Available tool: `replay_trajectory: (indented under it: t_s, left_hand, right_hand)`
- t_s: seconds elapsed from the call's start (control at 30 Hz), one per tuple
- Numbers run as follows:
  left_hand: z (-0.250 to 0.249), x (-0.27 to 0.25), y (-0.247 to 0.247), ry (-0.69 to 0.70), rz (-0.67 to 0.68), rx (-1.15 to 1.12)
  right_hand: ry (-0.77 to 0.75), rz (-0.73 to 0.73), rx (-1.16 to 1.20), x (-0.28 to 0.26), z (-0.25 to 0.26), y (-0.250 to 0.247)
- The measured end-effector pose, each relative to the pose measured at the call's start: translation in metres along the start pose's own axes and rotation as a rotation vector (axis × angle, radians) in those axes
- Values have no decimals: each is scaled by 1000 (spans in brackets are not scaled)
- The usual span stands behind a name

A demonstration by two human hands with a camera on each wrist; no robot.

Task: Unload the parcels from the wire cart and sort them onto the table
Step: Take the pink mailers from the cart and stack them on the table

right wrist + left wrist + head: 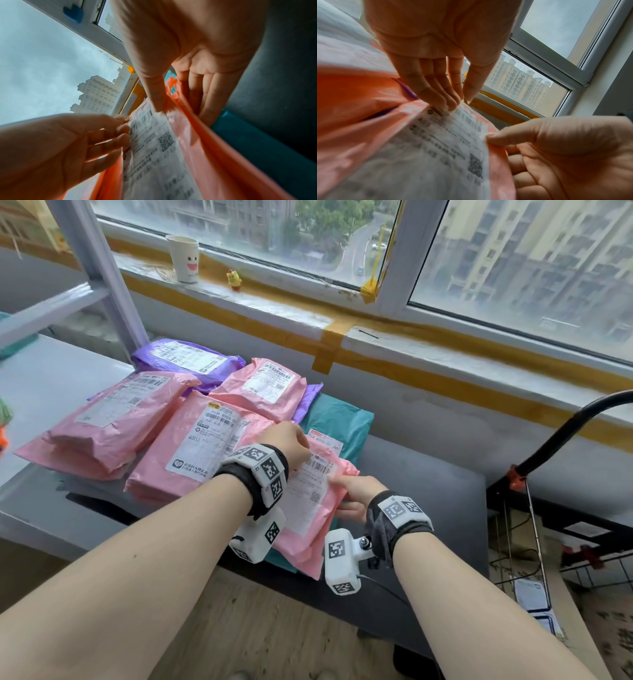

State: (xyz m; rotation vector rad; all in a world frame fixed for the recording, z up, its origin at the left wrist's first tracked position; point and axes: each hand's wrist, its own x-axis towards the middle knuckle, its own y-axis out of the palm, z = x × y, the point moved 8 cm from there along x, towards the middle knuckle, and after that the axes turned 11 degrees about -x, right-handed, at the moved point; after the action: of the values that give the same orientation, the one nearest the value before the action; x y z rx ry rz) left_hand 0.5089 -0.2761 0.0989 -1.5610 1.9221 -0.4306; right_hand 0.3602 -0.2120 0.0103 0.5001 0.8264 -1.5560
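A pink parcel (310, 518) with a white shipping label (447, 142) is held tilted over a teal parcel (342, 416) near the front edge of the grey table (428, 481). My right hand (352, 491) pinches its right edge, thumb (157, 102) on top and fingers underneath. My left hand (291, 443) has straight fingers (452, 104) touching the label's far end. At the far right stands the wire cart (534, 559), with labelled parcels (531, 594) inside it.
Three more pink parcels (113, 419) and a purple one (185, 361) lie on the table to the left. Behind it, the window sill holds a paper cup (184, 258) and a small toy (234, 280). The cart's black handle (565, 433) arches at the right. A grey shelf post (99, 272) rises at the left.
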Motion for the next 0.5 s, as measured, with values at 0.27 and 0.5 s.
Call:
replay_trajectory:
  t_s: [0.27, 0.5]
  left_hand:
    - [6, -2, 3, -8, -6, 11]
    - [7, 2, 8, 2, 1, 0]
  right_hand:
    - [-44, 45, -19, 1, 0, 12]
    - [4, 80, -24, 0, -12, 5]
